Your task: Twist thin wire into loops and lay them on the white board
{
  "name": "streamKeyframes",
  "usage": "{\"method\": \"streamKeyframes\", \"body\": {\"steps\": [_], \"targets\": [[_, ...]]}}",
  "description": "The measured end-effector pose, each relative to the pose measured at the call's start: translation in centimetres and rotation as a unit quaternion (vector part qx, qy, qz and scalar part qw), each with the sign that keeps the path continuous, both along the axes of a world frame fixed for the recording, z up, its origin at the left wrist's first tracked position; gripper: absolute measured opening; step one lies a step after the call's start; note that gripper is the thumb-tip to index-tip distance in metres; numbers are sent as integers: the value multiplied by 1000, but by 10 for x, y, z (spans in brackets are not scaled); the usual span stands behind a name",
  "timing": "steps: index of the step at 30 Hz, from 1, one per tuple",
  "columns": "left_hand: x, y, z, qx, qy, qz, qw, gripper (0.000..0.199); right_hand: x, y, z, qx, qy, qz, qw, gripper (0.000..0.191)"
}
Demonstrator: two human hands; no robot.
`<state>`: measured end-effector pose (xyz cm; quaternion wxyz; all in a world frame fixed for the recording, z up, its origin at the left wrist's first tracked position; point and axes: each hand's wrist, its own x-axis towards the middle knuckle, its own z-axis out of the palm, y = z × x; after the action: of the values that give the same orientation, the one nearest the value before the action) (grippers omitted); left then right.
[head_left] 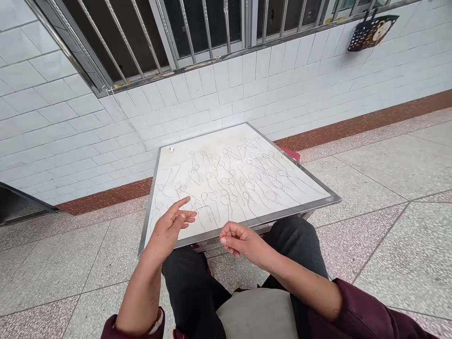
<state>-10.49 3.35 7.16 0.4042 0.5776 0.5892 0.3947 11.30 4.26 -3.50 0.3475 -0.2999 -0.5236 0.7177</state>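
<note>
Many thin dark strands (246, 200), wire or thread, each with a small loop at one end, lie spread over a white table (176, 162) with a metal edge. Over the near left part of the table is my left hand (171, 226), its index finger stretched out and its fingers apart, with strands close to the fingertips. I see nothing held in it. My right hand (242, 241) is at the near edge, thumb and fingers pinched together. Whatever may be between those fingertips is too small to make out.
The table's far side is near a white tiled wall (226, 101) below barred windows (205, 28). A small white and red item (171, 150) sits at the far left corner. A patterned bag (372, 32) hangs at the upper right. My knees are under the near edge.
</note>
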Motion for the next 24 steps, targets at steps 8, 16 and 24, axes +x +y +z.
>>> {"method": "streamKeyframes", "body": {"steps": [8,16,24], "targets": [[-18,-2,-19,-12,-143,70,987,63,2,1,-1,-24,11,-13,1000,37],[-11,-1,-38,25,-224,116,967,58,0,-1,-6,-29,22,-27,999,36],[13,-11,-74,-11,-399,186,898,39,-4,-3,0,-35,40,-61,997,39]]}}
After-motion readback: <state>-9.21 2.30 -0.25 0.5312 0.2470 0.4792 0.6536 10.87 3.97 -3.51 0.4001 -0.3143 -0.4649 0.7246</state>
